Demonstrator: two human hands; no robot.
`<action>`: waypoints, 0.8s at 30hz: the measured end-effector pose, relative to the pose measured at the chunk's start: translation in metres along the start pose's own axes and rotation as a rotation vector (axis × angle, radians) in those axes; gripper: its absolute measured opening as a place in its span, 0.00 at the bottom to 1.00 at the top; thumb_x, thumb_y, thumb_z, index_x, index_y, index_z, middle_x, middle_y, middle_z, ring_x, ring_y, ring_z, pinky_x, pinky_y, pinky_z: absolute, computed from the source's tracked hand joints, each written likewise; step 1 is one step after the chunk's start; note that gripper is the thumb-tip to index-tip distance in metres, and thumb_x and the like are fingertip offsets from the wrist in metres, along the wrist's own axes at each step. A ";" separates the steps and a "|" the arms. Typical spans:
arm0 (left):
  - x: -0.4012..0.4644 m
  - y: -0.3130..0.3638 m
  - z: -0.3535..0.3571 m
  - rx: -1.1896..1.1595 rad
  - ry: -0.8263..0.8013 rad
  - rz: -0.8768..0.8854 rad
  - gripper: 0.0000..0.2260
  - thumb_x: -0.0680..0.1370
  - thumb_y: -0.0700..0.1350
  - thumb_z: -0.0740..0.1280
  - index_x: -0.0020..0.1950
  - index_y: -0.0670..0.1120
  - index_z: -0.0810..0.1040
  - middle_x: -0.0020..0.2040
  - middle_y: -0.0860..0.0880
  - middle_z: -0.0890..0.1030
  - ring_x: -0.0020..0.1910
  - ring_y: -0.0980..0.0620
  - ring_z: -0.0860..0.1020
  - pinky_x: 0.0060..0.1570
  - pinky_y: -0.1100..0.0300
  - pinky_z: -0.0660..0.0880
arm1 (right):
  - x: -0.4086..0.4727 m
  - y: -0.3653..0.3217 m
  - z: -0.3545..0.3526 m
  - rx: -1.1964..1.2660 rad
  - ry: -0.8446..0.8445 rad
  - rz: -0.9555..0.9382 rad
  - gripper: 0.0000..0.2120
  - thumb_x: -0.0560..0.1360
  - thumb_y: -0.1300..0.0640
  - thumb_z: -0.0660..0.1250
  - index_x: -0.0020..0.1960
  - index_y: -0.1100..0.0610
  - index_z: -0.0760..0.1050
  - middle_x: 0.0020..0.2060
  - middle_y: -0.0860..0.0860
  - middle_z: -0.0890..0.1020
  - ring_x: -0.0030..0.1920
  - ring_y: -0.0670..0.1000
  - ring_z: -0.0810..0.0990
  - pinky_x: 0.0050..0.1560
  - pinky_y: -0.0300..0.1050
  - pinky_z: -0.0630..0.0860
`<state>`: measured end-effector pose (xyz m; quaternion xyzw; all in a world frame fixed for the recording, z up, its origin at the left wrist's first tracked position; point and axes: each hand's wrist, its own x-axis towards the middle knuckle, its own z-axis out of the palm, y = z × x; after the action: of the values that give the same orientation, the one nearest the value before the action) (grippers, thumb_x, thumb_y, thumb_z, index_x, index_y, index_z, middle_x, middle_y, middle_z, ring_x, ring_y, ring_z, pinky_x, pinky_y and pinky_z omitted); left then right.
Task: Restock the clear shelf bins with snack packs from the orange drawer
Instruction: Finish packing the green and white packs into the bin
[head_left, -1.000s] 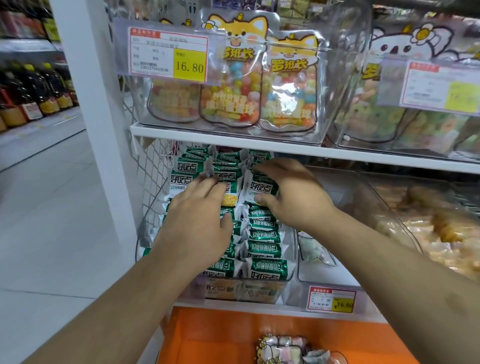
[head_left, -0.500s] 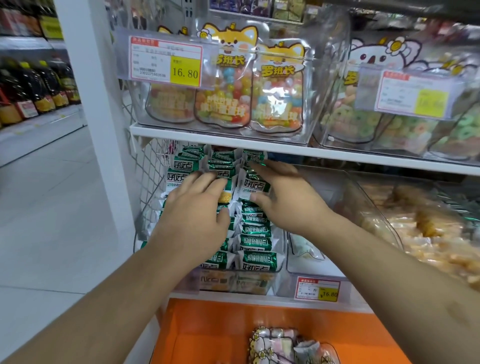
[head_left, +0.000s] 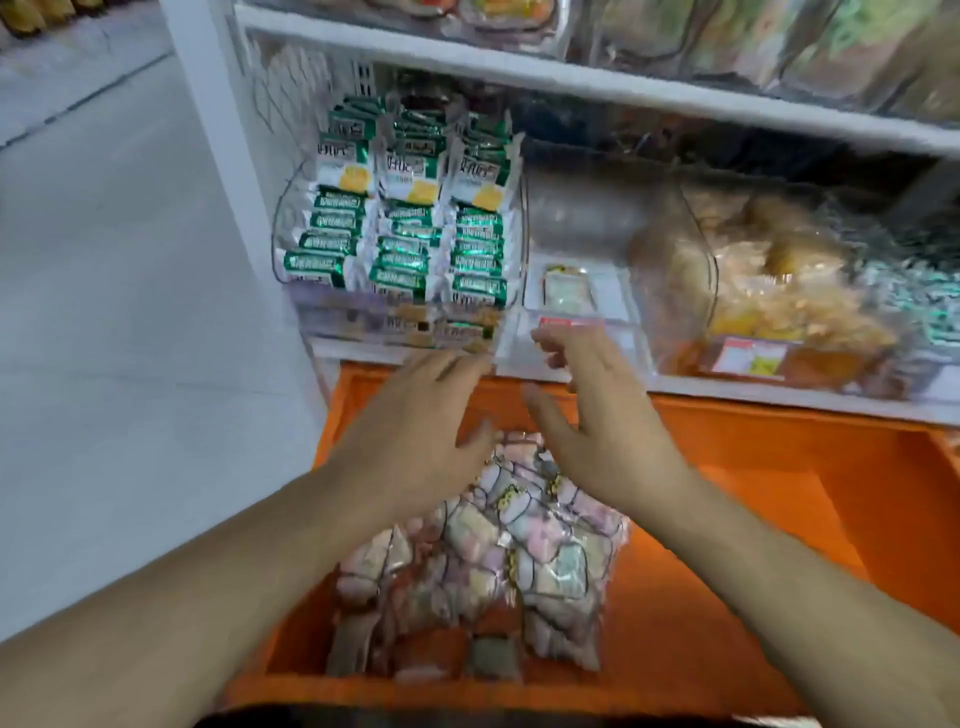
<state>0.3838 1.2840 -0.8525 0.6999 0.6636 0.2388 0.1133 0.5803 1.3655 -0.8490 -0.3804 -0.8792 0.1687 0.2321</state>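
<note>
Hands, left (head_left: 415, 447) and right (head_left: 602, 441), hover empty, fingers spread, above orange drawer (head_left: 727, 467).

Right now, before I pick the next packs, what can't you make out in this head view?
- Price tag on the near-empty middle bin: blurred by motion, unreadable.
- Pastel snack packs in the orange drawer: top ones hidden by left hand and right hand; count unclear.
- Top shelf bins: cut off by the upper edge.
- Far-right green packs: blurred, cropped by the right edge.
</note>
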 end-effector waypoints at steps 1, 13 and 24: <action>-0.012 -0.003 0.016 0.001 -0.071 -0.025 0.24 0.82 0.51 0.66 0.77 0.47 0.70 0.72 0.50 0.73 0.73 0.49 0.67 0.72 0.53 0.68 | -0.019 0.005 0.014 0.030 -0.053 0.045 0.22 0.83 0.51 0.68 0.75 0.57 0.69 0.65 0.52 0.73 0.64 0.53 0.74 0.62 0.44 0.71; -0.080 -0.065 0.150 0.006 -0.758 -0.248 0.24 0.78 0.59 0.69 0.72 0.60 0.69 0.74 0.54 0.72 0.69 0.49 0.73 0.65 0.47 0.75 | -0.125 0.090 0.152 0.014 -0.912 0.149 0.32 0.80 0.43 0.70 0.80 0.48 0.63 0.78 0.52 0.67 0.77 0.54 0.68 0.73 0.52 0.71; -0.086 -0.094 0.189 0.046 -1.302 -0.086 0.37 0.70 0.58 0.81 0.75 0.53 0.72 0.69 0.52 0.76 0.64 0.49 0.77 0.58 0.52 0.79 | -0.139 0.109 0.209 -0.038 -1.225 0.034 0.20 0.76 0.50 0.75 0.65 0.51 0.74 0.57 0.52 0.82 0.55 0.53 0.80 0.53 0.53 0.80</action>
<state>0.3932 1.2384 -1.0757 0.6764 0.4918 -0.2530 0.4864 0.6165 1.3076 -1.1145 -0.2322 -0.8495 0.3447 -0.3250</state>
